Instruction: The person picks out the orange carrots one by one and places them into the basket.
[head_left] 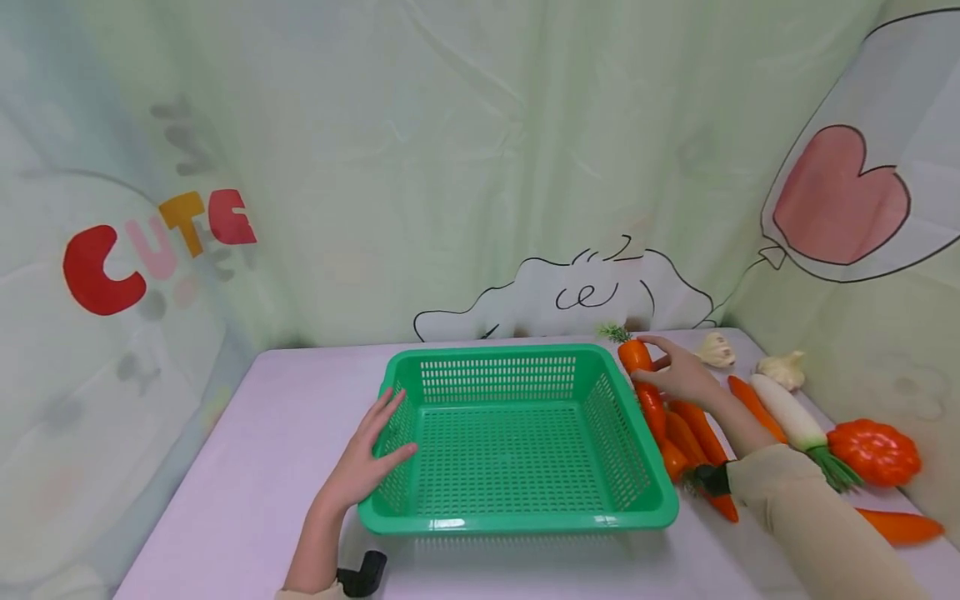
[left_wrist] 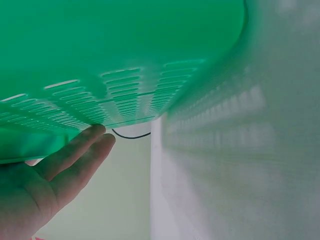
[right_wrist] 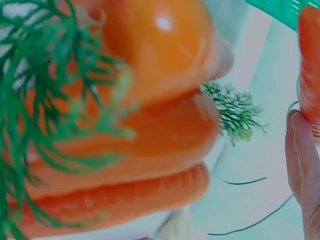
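A green plastic basket (head_left: 517, 522) with slotted walls stands in the middle of the table. My left hand (head_left: 367, 457) is at its left rim, fingers straight and spread. In the left wrist view, two fingertips (left_wrist: 97, 131) lie along the basket's outer wall (left_wrist: 120, 30). My right hand (head_left: 678, 371) is beyond the basket's right rim and holds an orange carrot (head_left: 634, 356) with a leafy green top between thumb and fingers. Below that hand lie a glossy red-orange vegetable (head_left: 652, 410) and several more carrots (head_left: 701, 429), close against the basket's right side.
Further right lie garlic bulbs (head_left: 716, 350), a white radish (head_left: 787, 410) with green leaves, a ribbed red-orange squash-like vegetable (head_left: 873, 452) and another carrot (head_left: 900, 527). A printed curtain (head_left: 337, 167) hangs behind the table (head_left: 247, 475) and along both sides.
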